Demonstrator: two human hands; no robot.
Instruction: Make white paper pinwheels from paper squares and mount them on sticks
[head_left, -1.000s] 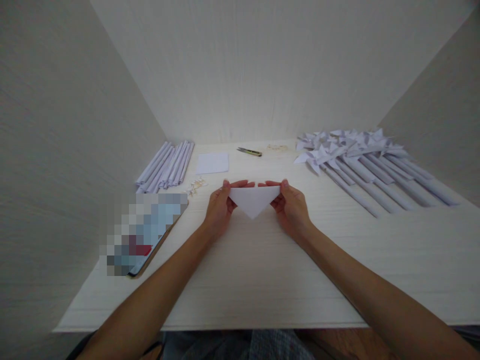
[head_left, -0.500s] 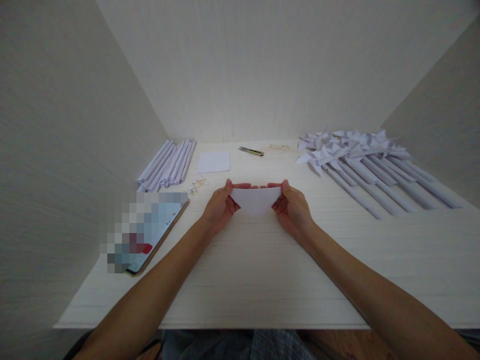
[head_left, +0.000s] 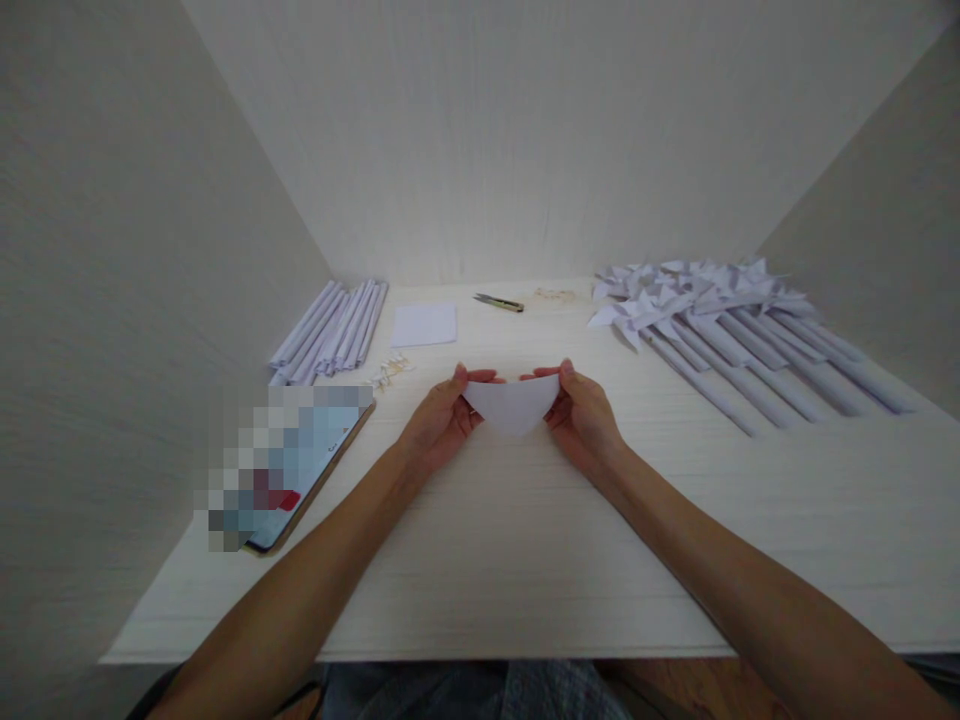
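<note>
A white paper sheet, folded into a triangle with its point toward me, is held just above the pale wooden table. My left hand pinches its left corner and my right hand pinches its right corner. The paper bows between them, so its lower point looks rounded. Both forearms reach in from the near edge.
Rolled white paper tubes lie at the back left. A flat white paper square, a small cutter and small pale bits lie behind my hands. Paper pinwheels on tubes fill the right. A tablet lies left. Walls enclose three sides.
My hands have drawn slightly closer together, and the flat sharp triangle has bowed, its lower point becoming rounded. Nothing else on the table moved.
</note>
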